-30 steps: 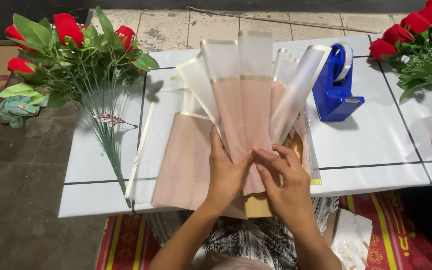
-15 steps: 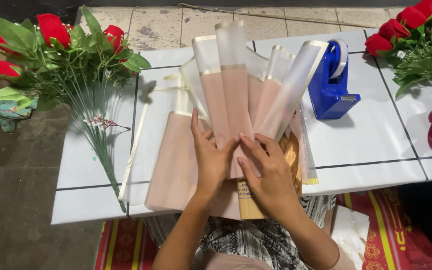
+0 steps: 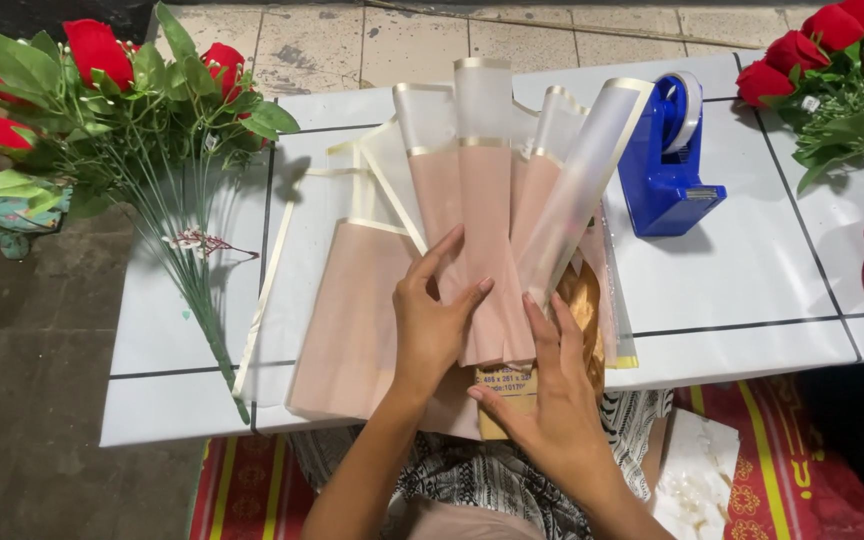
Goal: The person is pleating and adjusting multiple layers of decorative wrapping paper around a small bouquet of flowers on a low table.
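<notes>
White tiled surface [image 3: 752,270] set up outdoors over rough paving, with red rose bunches [image 3: 102,90] at both far corners and a blue tape dispenser [image 3: 664,165] right of center. Both hands are on a fan of pink pleated wrapping sheets [image 3: 482,200] in the middle: left hand [image 3: 432,325] pinches the gathered base, right hand [image 3: 547,395] lies flat and open against the lower edge.
</notes>
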